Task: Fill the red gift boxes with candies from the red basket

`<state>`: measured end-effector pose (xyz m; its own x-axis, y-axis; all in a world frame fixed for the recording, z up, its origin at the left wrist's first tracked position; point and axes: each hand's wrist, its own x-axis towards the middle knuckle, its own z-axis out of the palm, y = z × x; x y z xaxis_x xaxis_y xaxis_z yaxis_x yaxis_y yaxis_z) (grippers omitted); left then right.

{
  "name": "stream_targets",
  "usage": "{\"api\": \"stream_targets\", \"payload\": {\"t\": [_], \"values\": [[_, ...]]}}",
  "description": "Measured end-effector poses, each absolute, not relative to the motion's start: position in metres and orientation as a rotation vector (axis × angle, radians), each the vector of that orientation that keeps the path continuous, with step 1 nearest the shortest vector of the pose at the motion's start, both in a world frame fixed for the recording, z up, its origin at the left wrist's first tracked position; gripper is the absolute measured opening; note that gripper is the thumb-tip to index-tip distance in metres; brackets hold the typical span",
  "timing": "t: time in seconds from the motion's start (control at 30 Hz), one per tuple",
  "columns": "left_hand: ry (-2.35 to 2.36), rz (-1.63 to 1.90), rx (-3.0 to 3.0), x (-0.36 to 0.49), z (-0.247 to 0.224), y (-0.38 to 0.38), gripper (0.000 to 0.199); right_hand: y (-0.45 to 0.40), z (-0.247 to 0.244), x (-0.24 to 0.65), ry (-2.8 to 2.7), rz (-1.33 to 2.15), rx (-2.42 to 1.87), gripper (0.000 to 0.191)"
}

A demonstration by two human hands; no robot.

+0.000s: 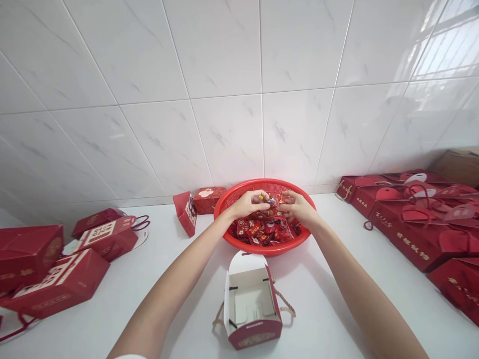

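A red plastic basket point(265, 250) full of red-wrapped sweets point(262, 230) stands near the wall. Over its middle, my left hand point(251, 203) pinches a small sweet with a yellow and dark wrapper. My right hand point(298, 207) is closed on a red-wrapped sweet point(279, 198), close beside the left fingertips. In front of the basket sits an open box point(256, 335), white inside and dark red outside, with rope handles on its sides. No sweets show inside it.
Red gift boxes point(67, 284) lie at the left. Rows of closed red boxes point(404, 224) fill the right side, with a brown carton point(458, 167) behind. Two small red packages point(207, 200) stand left of the basket, before the tiled wall point(228, 134).
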<state>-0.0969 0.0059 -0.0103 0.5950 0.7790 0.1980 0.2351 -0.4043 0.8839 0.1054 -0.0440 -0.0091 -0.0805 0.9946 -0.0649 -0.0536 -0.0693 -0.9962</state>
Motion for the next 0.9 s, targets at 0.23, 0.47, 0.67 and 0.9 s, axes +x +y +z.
{"api": "stream_targets", "payload": {"t": [0.23, 0.47, 0.67, 0.9], "values": [[0.916, 0.87, 1.969, -0.1, -0.01, 0.007, 0.047, -0.041, -0.011, 0.107, -1.113, 1.42, -1.129, 0.045], [0.944, 0.779, 2.028, -0.098, -0.008, 0.003, 0.042, -0.042, -0.009, 0.106, -1.12, 1.419, -1.114, 0.042], [0.973, 0.668, 2.123, -0.097, -0.006, 0.0, 0.036, -0.045, -0.004, 0.105, -1.084, 1.366, -1.105, 0.041], [1.237, 0.381, 2.304, -0.105, -0.019, 0.013, 0.024, -0.042, -0.009, 0.107, -1.021, 1.322, -1.03, 0.037]]}}
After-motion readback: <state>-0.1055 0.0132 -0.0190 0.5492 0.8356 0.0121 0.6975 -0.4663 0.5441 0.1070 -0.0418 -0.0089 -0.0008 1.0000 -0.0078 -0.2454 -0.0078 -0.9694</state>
